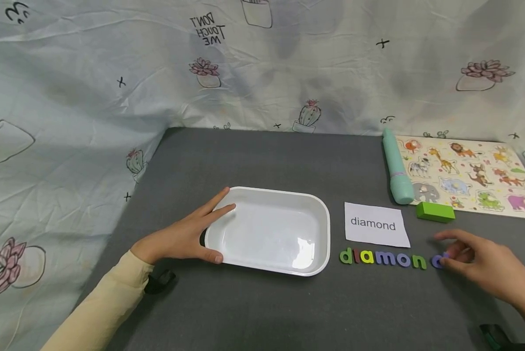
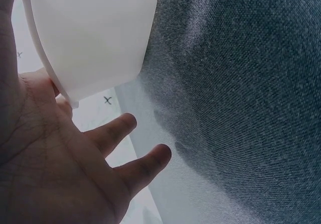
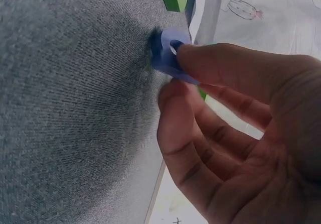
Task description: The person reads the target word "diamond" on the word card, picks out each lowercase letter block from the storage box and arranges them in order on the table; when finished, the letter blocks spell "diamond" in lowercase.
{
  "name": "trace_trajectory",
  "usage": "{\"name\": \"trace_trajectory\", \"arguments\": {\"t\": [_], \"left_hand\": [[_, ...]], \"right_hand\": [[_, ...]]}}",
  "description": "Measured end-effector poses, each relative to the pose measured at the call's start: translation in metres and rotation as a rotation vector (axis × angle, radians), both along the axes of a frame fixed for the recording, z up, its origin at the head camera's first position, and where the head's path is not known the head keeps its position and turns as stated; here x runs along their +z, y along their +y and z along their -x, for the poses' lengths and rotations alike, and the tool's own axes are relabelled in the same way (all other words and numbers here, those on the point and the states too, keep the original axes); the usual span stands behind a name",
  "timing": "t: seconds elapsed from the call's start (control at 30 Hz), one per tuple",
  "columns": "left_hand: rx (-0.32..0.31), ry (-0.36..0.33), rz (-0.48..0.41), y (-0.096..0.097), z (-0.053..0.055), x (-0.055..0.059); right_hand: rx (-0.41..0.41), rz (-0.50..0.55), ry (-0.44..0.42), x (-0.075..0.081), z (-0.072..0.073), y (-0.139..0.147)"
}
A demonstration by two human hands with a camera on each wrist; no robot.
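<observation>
A white rectangular tray (image 1: 269, 229) lies on the dark cloth, and my left hand (image 1: 187, 237) holds its left end. The thumb lies at the near rim, two fingers reach over the rim, and in the left wrist view two others stick out below the tray wall (image 2: 95, 38). With thumb and forefinger, my right hand (image 1: 486, 265) pinches a blue-purple letter d (image 3: 170, 53) at the right end of a letter row. That row begins with a green d (image 1: 346, 256) and continues through colored letters to a green n (image 1: 418, 262). Above it lies a card (image 1: 376, 236) printed "diamond".
A green block (image 1: 435, 212) sits beyond the right hand. Behind it are an animal picture board (image 1: 462, 170) and a teal cylindrical case (image 1: 396, 168). Patterned white cloth (image 1: 262, 63) borders the dark table surface (image 1: 267, 312) at the back and left.
</observation>
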State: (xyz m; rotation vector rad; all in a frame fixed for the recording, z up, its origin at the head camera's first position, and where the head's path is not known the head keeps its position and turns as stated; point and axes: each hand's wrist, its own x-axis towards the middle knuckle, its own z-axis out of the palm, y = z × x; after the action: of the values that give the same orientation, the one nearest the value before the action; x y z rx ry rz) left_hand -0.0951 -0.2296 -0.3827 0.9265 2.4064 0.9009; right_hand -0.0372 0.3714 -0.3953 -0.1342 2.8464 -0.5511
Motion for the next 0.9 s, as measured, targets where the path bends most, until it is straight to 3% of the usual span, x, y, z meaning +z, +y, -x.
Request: {"name": "trace_trajectory", "arguments": {"t": [0.27,0.63,0.83,0.9], "left_hand": [[0.006,0.003,0.004,-0.001,0.0,0.001],[-0.027,0.046,-0.012,-0.003,0.001,0.0],[0.005,0.038,-0.014,-0.003,0.002,0.007],[0.023,0.082,0.018,0.0,0.0,0.015]], "right_hand": [[0.007,-0.019,-0.034,-0.006,0.002,-0.003],[0.004,-0.021,-0.045,-0.002,0.003,-0.011],[-0.042,-0.08,-0.031,0.017,0.0,-0.025],[-0.033,-0.125,-0.01,0.027,-0.005,-0.039]]}}
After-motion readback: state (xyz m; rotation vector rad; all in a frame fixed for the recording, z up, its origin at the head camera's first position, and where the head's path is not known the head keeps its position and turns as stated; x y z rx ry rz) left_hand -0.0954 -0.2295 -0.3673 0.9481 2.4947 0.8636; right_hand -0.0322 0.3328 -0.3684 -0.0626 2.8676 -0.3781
